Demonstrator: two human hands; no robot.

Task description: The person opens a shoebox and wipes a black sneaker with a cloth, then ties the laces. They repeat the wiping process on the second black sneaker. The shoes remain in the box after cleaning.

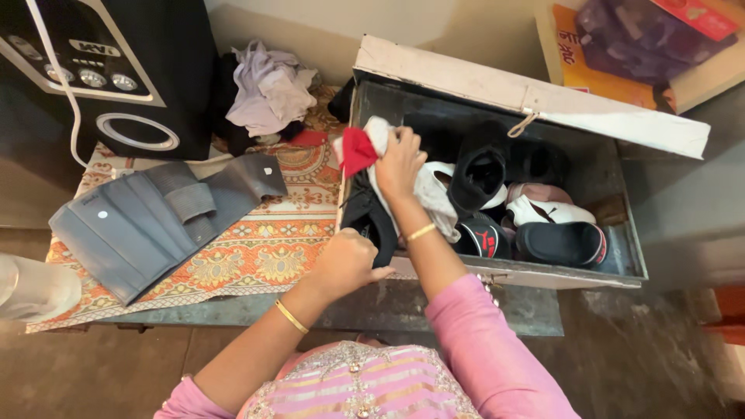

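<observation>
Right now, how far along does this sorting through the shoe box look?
Done: the metal box stands open, lid back. In hand: the right hand grips a white cloth with a red piece over the box, while the left hand holds a black item at its front edge. Left: sandals and shoes lie inside.

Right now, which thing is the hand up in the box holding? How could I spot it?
Find the big open metal box full of shoes. At its left end the right hand grips a bunched cloth above the footwear. It is the only soft red-and-white thing there; the shoes beside it are black or white and firm, lying in the box.
</observation>
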